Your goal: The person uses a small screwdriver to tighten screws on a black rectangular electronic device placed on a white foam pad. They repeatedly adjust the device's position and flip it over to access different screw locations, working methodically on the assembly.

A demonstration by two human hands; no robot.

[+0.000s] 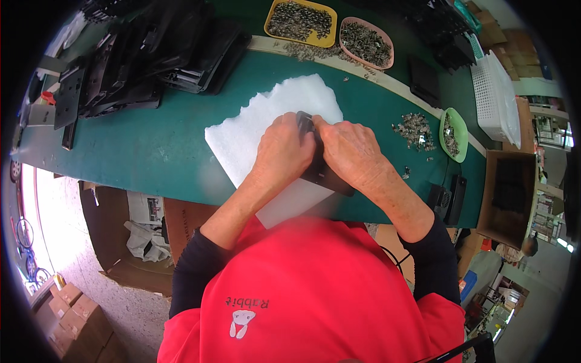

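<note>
Both my hands work close together over a white foam sheet (242,136) with a torn far edge. Between them is a flat black plastic part (327,176), partly covered by my fingers. My left hand (284,147) is closed, its curled fingers against the part's left side. On the other side, my right hand (350,148) is closed too, thumb and fingers pressed at the part's upper end. Whatever small piece may sit under the fingertips is hidden. The foam sheet lies on the green tabletop (151,136) and hangs over its near edge.
Stacked black plastic parts (130,72) crowd the far left. Small metal pieces fill a yellow tray (331,41), a pink tray (390,59) and a green bowl (463,136); a loose metal pile (416,132) lies at right. Open cardboard boxes (103,236) stand below the table's edge.
</note>
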